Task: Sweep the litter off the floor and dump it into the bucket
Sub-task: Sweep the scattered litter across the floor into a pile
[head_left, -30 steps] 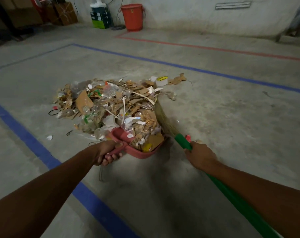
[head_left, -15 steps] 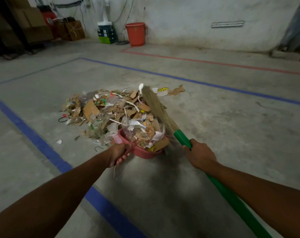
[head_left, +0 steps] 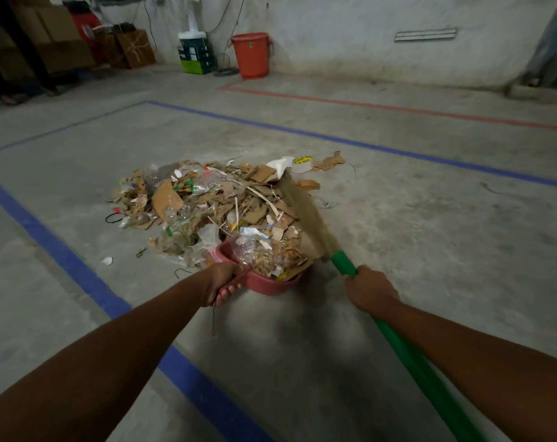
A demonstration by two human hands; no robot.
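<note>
Concrete floor [head_left: 398, 237]; litter [head_left: 207, 199] just beyond left hand [head_left: 221, 282].

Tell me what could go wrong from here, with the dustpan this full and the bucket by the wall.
The dustpan is heaped above its rim and gripped by the left hand alone; litter may spill on the walk to the bucket across the room. The broom in the right hand rests against the load; a pull toward the pan might push more over its side.

grey concrete floor [head_left: 430, 250], blue line [head_left: 366, 144], red line [head_left: 398, 108], white wall [head_left: 350, 33], cardboard boxes [head_left: 133, 47] far left
</note>
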